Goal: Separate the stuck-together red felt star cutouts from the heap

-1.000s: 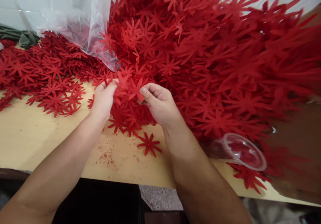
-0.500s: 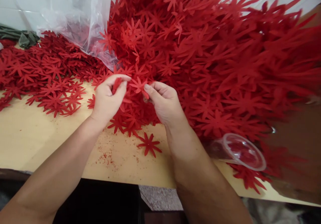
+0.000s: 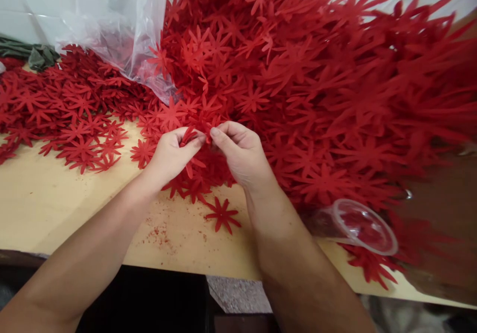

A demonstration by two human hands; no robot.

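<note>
My left hand (image 3: pixel 173 153) is closed on red petal pieces (image 3: pixel 189 136), thumb and fingertips pinched together. Facing it, my right hand (image 3: pixel 240 151) pinches a small red piece (image 3: pixel 208 135) between thumb and index finger. The fingertips of both hands almost meet, and the exact shape between them is hidden. Behind and under the hands lies a big heap of red fabric flowers (image 3: pixel 298 74). A single red flower (image 3: pixel 222 215) lies flat on the table just below them.
Another pile of red flowers (image 3: pixel 74 104) spreads over the left of the pale table (image 3: pixel 74 208). A clear plastic bag (image 3: pixel 122 30) stands behind it. A clear plastic cup (image 3: pixel 363 226) lies on its side at the right. Dark green cloth (image 3: pixel 40 57) is at the back left.
My left hand has moved right and slightly down, to my right fingertips. The flower that was spread open between the hands is now mostly covered by fingers.
</note>
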